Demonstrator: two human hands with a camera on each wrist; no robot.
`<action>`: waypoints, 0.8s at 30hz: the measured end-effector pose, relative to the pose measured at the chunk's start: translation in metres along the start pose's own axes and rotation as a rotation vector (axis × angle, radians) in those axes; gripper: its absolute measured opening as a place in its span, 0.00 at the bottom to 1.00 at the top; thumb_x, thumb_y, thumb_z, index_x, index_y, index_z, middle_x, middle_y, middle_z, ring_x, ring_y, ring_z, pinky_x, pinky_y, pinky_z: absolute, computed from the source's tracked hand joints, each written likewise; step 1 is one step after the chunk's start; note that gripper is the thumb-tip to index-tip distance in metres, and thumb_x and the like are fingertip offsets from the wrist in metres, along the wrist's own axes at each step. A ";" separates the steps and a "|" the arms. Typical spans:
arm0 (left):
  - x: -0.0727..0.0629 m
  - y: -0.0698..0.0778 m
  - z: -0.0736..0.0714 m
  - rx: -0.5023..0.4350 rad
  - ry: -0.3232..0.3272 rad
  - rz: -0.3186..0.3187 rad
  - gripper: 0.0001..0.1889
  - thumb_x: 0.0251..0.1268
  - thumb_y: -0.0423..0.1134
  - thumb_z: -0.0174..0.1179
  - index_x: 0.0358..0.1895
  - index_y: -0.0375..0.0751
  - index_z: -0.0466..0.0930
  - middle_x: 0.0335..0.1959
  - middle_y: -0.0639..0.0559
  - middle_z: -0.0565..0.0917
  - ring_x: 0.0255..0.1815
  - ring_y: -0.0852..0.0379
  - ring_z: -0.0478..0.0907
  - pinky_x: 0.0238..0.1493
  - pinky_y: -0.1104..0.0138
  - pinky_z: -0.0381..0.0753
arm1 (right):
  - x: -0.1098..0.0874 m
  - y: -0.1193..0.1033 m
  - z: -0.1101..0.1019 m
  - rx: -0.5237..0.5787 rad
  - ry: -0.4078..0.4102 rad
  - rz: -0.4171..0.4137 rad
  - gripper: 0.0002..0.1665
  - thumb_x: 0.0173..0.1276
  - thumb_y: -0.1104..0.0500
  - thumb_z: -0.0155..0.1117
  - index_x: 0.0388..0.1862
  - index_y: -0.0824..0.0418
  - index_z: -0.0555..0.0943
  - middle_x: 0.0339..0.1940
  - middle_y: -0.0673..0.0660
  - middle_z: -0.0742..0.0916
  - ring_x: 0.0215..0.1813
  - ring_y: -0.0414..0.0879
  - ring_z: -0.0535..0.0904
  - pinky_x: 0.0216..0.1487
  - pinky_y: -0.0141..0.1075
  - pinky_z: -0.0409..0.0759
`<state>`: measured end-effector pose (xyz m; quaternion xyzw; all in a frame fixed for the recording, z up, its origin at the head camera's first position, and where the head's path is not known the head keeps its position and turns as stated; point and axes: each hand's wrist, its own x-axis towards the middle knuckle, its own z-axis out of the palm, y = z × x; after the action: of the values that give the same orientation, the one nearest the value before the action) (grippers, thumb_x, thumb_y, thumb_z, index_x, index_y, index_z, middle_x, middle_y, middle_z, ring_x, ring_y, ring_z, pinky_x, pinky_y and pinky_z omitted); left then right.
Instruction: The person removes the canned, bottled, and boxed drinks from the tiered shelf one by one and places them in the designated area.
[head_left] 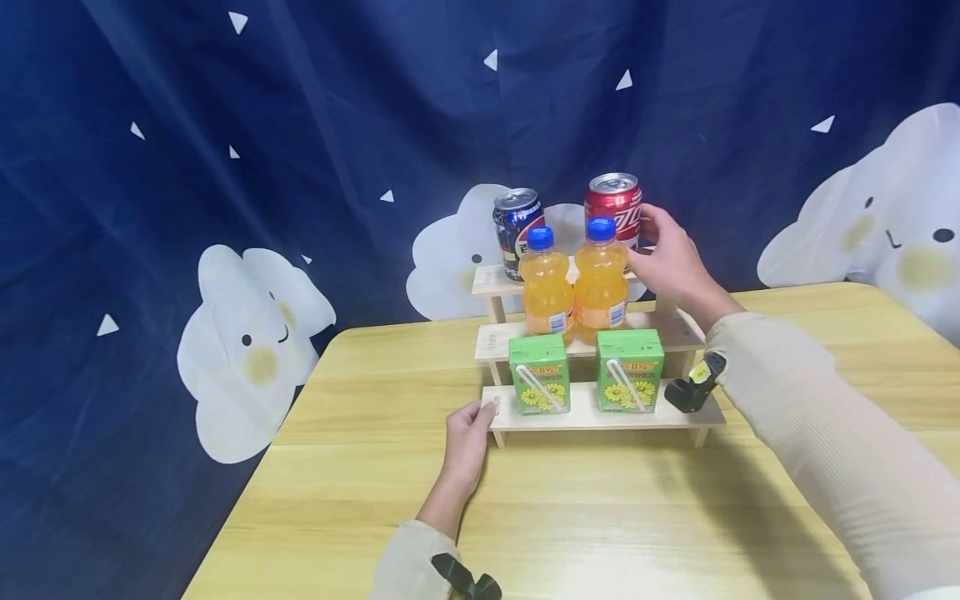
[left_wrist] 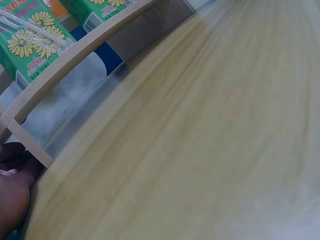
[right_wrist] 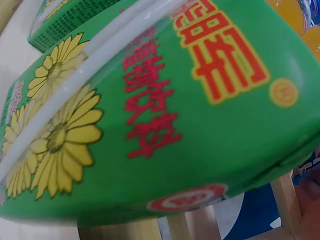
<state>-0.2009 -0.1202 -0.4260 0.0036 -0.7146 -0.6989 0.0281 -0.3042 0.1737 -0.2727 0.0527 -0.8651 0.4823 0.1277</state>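
A three-step wooden display rack [head_left: 585, 421] stands on the table. At its lowest step's left end, my left hand [head_left: 467, 442] grips the board, thumb on top. My right hand [head_left: 675, 262] reaches over the rack and holds a red soda can [head_left: 611, 200] by its right side, on or just above the top step; the can's base is hidden. Left of it is a dark blue cola can [head_left: 516, 225]. Two orange drink bottles, left [head_left: 546, 287] and right [head_left: 602, 279], occupy the middle step. Two green drink cartons with straws, left [head_left: 540, 375] and right [head_left: 630, 371], sit below.
The rack is on a light wood-grain table [head_left: 360, 467]. Behind hangs a dark blue curtain [head_left: 360, 108] with white clouds. The right forearm passes close to the rack's right end, and one carton [right_wrist: 200, 135] fills most of the right wrist view.
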 end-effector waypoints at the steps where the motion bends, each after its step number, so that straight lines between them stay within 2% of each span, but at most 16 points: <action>1: -0.002 0.004 0.001 0.008 0.001 -0.002 0.18 0.69 0.35 0.49 0.53 0.21 0.74 0.48 0.31 0.81 0.50 0.49 0.80 0.52 0.66 0.79 | 0.001 0.000 0.000 -0.001 0.001 -0.010 0.46 0.66 0.50 0.60 0.76 0.57 0.48 0.71 0.64 0.66 0.70 0.59 0.63 0.67 0.53 0.65; 4: -0.007 0.014 0.003 0.034 0.009 0.001 0.18 0.68 0.33 0.48 0.52 0.20 0.74 0.46 0.31 0.81 0.48 0.50 0.80 0.52 0.66 0.80 | 0.003 -0.001 -0.001 -0.007 -0.002 -0.029 0.46 0.65 0.53 0.60 0.75 0.58 0.49 0.69 0.66 0.68 0.68 0.60 0.65 0.67 0.54 0.65; 6: -0.008 0.016 0.003 0.039 0.014 -0.007 0.17 0.68 0.33 0.48 0.52 0.21 0.74 0.47 0.31 0.81 0.48 0.50 0.80 0.52 0.66 0.80 | 0.005 -0.002 -0.001 -0.010 -0.005 -0.040 0.46 0.64 0.55 0.61 0.75 0.58 0.49 0.69 0.66 0.68 0.67 0.61 0.65 0.67 0.55 0.65; 11: -0.008 0.016 0.003 0.031 0.007 -0.005 0.18 0.68 0.34 0.48 0.53 0.21 0.74 0.48 0.30 0.81 0.50 0.48 0.80 0.53 0.66 0.79 | 0.009 -0.003 0.000 -0.010 -0.021 -0.066 0.46 0.63 0.58 0.62 0.75 0.59 0.50 0.68 0.67 0.69 0.66 0.61 0.66 0.67 0.54 0.65; 18: -0.007 0.014 0.002 0.040 0.011 -0.005 0.17 0.68 0.34 0.49 0.52 0.22 0.75 0.47 0.31 0.81 0.49 0.49 0.80 0.52 0.66 0.80 | 0.011 0.000 0.002 -0.029 -0.052 -0.079 0.42 0.62 0.60 0.62 0.72 0.61 0.54 0.63 0.67 0.73 0.58 0.59 0.71 0.64 0.54 0.69; 24: -0.007 0.015 0.003 0.054 0.016 -0.007 0.17 0.68 0.34 0.49 0.52 0.23 0.75 0.47 0.32 0.82 0.48 0.50 0.80 0.51 0.66 0.80 | 0.012 0.001 0.003 -0.034 -0.056 -0.078 0.43 0.63 0.59 0.61 0.73 0.60 0.53 0.63 0.66 0.73 0.57 0.59 0.71 0.64 0.54 0.69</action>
<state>-0.1933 -0.1171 -0.4114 0.0123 -0.7331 -0.6793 0.0313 -0.3161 0.1722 -0.2715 0.0976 -0.8736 0.4606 0.1229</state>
